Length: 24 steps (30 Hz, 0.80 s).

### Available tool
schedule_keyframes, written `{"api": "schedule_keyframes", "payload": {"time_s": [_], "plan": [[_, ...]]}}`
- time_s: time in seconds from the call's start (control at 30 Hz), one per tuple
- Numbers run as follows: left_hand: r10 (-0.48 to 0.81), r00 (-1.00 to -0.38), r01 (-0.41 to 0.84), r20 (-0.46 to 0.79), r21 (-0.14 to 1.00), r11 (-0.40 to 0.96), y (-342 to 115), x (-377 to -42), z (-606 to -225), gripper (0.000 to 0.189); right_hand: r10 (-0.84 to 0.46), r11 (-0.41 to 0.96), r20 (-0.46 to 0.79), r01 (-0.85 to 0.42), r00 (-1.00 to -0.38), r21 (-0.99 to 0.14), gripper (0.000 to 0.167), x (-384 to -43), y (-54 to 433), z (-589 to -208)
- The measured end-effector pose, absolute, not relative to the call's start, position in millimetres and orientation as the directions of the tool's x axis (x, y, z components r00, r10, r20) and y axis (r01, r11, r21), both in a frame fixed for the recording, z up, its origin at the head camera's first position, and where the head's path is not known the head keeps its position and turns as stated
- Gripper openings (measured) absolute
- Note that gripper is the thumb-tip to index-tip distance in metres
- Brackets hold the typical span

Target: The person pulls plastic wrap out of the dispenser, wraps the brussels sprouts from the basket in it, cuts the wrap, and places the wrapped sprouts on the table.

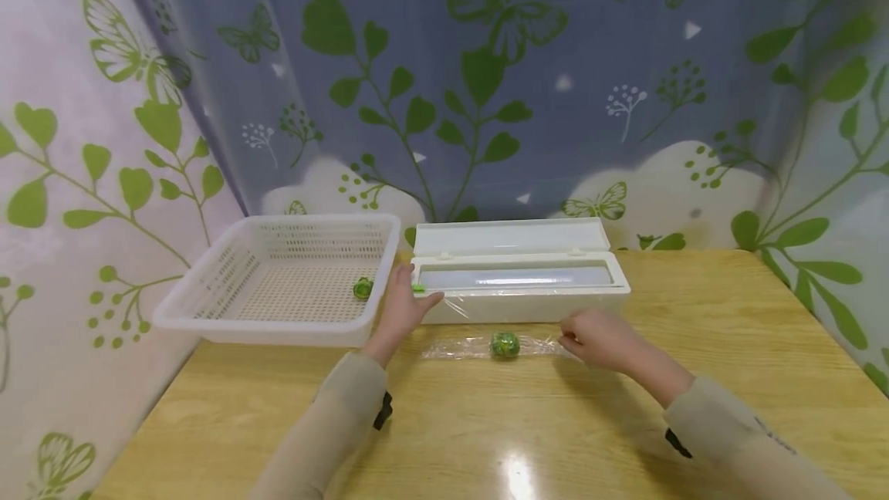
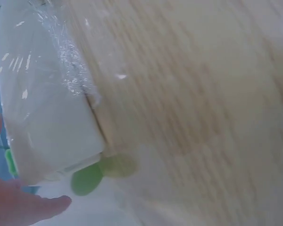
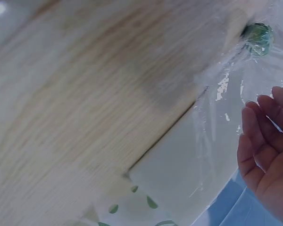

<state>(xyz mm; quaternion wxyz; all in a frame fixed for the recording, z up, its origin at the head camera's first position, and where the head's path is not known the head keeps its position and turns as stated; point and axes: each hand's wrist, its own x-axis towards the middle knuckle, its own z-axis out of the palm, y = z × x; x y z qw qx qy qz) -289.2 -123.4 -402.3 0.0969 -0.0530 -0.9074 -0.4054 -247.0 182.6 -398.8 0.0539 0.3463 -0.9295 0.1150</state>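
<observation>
The left hand (image 1: 403, 311) sits spread and empty at the white box's (image 1: 521, 307) end, perhaps steadying it, while the right hand (image 1: 600, 338) curls, hold unclear, by clear film (image 1: 458, 347) flanking the green ball (image 1: 505, 345) before the box.

Seemingly a homely corner: blue-and-white fabric curtains (image 1: 430, 145) with green leaf-and-butterfly prints surround a yellowish wood-grain counter (image 1: 444, 423).

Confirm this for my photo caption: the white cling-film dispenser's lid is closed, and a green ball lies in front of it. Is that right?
Not quite: the head view shows the lid of the white cling-film dispenser open, tilted back. The green ball lies in front, as you say.
</observation>
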Motion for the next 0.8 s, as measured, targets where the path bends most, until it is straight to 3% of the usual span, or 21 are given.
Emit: {"api": "schedule_keyframes", "payload": {"time_s": [0.47,0.67,0.8], "plan": [[0.024,-0.968,0.233,0.251,0.854,0.465,-130,-299,-417,0.072,-0.726,0.629,0.206,-0.755,-0.656,-0.185,0.025,-262,142,-378],[0.023,-0.986,0.156,0.165,0.867,0.473,-130,-296,-417,0.076,-0.713,0.617,0.215,-0.743,-0.667,-0.259,0.009,-278,111,-360],[0.024,-0.980,0.186,0.199,0.859,0.477,-131,-295,-419,0.076,-0.692,0.587,0.245,-0.727,-0.679,-0.355,0.006,-291,87,-360]]}}
